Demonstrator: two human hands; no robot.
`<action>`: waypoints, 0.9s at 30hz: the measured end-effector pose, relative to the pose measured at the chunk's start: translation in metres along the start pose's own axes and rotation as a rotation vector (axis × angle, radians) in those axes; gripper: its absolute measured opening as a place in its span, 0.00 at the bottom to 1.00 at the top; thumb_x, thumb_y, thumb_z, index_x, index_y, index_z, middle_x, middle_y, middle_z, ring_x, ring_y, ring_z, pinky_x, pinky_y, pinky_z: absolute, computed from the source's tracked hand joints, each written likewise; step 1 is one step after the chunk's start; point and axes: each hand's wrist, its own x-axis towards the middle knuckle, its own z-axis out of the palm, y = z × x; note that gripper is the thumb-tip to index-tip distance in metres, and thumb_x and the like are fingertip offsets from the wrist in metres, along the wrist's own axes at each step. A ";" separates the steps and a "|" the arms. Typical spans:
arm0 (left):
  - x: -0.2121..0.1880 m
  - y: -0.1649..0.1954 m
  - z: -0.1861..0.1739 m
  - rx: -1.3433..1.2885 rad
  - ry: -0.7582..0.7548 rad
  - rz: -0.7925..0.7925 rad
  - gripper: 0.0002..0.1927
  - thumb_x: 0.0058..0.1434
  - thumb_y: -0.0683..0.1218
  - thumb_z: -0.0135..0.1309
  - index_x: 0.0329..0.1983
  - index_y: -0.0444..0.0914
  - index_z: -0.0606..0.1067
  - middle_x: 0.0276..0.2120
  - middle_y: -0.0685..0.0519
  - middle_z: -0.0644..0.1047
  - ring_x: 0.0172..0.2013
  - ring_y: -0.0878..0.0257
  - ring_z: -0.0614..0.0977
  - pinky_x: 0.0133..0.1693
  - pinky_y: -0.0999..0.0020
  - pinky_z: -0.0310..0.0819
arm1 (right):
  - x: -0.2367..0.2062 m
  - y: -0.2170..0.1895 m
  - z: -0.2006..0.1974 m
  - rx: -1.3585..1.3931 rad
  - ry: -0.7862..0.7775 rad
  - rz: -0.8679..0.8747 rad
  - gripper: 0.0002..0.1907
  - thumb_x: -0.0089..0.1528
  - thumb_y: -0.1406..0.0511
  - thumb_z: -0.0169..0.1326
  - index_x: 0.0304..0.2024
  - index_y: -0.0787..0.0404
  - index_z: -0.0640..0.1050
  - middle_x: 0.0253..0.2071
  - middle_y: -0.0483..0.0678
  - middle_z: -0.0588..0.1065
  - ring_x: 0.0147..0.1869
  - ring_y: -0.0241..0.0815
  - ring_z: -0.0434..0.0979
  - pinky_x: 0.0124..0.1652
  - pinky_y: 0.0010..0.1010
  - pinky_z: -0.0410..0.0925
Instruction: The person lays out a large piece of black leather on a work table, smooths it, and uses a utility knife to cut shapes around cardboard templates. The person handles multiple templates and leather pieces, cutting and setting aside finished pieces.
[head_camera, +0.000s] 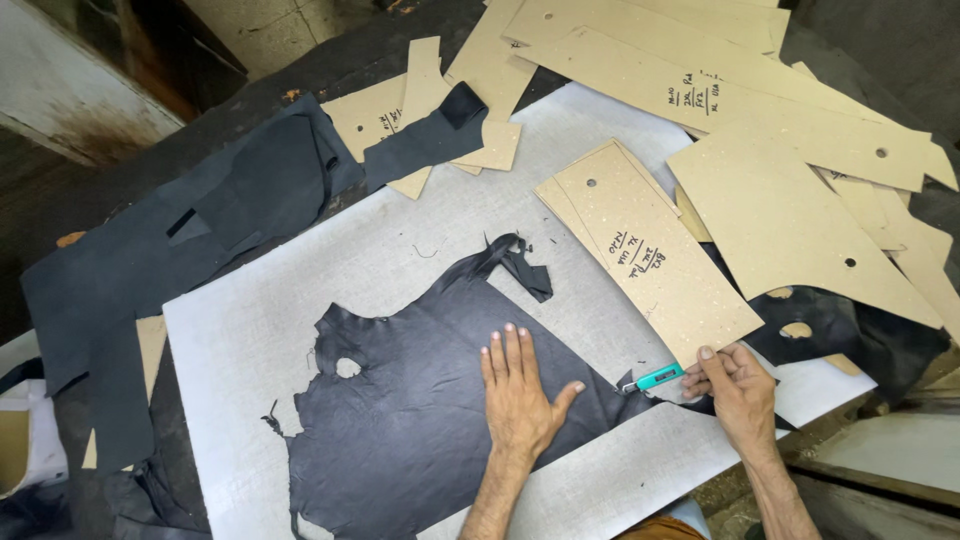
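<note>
My left hand (520, 392) lies flat, fingers spread, on a ragged piece of black leather (420, 400) that rests on a grey cutting board (300, 290). My right hand (738, 385) grips a small teal-handled knife (657, 377), its tip at the leather's right edge. Just above the knife lies a long tan cardboard pattern (650, 255) with a punched hole and handwriting.
More tan cardboard patterns (790, 215) are stacked at the back and right, partly over another black leather piece (850, 335). Dark blue-black leather pieces (200, 220) cover the table's left side. A white object (30, 430) sits at the left edge.
</note>
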 end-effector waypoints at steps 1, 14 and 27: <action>-0.004 0.003 0.002 0.000 -0.002 0.005 0.57 0.57 0.72 0.56 0.72 0.26 0.54 0.72 0.31 0.53 0.72 0.37 0.49 0.70 0.42 0.36 | 0.001 0.001 0.000 -0.006 0.000 0.006 0.13 0.70 0.64 0.51 0.40 0.72 0.73 0.28 0.56 0.77 0.28 0.42 0.79 0.29 0.32 0.75; -0.056 0.010 0.015 -0.054 -0.097 0.085 0.50 0.64 0.72 0.50 0.74 0.32 0.55 0.73 0.38 0.54 0.72 0.36 0.47 0.69 0.39 0.34 | 0.012 0.000 -0.019 -0.162 -0.029 0.150 0.17 0.70 0.61 0.52 0.37 0.72 0.78 0.25 0.56 0.78 0.22 0.42 0.74 0.22 0.31 0.68; -0.021 -0.133 -0.055 0.218 0.115 -0.271 0.44 0.59 0.67 0.51 0.71 0.38 0.60 0.70 0.40 0.58 0.70 0.37 0.53 0.67 0.39 0.41 | 0.121 -0.112 0.171 -0.663 -0.307 -0.517 0.16 0.63 0.62 0.61 0.51 0.62 0.81 0.44 0.53 0.82 0.45 0.45 0.84 0.39 0.34 0.75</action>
